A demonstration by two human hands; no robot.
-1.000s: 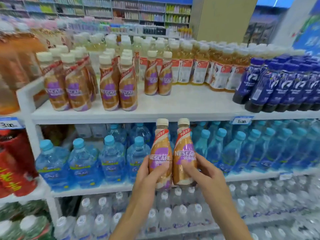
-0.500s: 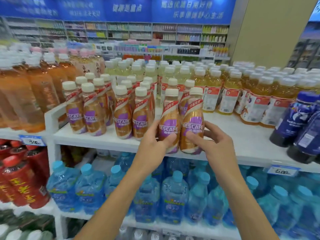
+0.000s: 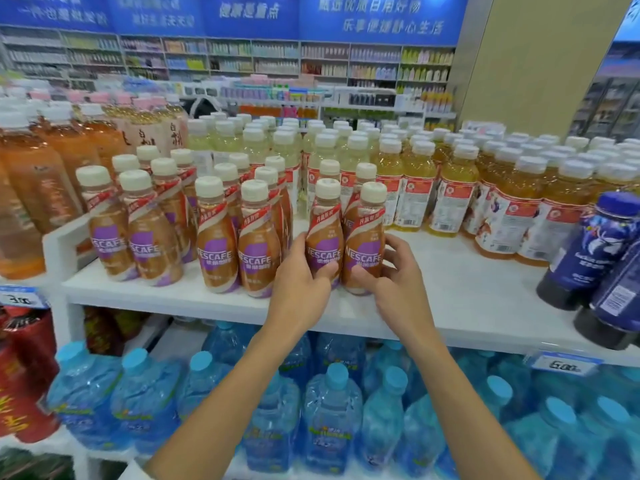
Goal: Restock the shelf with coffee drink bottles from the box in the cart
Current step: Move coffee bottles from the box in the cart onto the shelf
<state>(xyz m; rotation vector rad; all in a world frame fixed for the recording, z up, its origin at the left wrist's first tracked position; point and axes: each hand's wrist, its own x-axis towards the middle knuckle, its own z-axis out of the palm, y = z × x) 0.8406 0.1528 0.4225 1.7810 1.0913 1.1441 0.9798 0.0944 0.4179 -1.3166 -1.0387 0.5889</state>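
Two brown Nescafe coffee bottles with cream caps stand side by side on the white top shelf (image 3: 467,292). My left hand (image 3: 301,285) grips the left coffee bottle (image 3: 323,233) low on its body. My right hand (image 3: 394,282) grips the right coffee bottle (image 3: 365,237) the same way. Both bottles sit upright, just right of several shelved coffee bottles (image 3: 218,244) and in front of two more coffee bottles behind them. The cart and the box are out of view.
Yellow tea bottles (image 3: 450,192) fill the shelf's back and right. Dark blue bottles (image 3: 595,258) stand at the far right, orange tea bottles (image 3: 41,188) at the left. Blue water bottles (image 3: 329,407) fill the shelf below. Bare shelf lies right of my hands.
My hands lifted the two coffee bottles from in front of the lower shelf up onto the top shelf and pushed them back beside the other coffee bottles.
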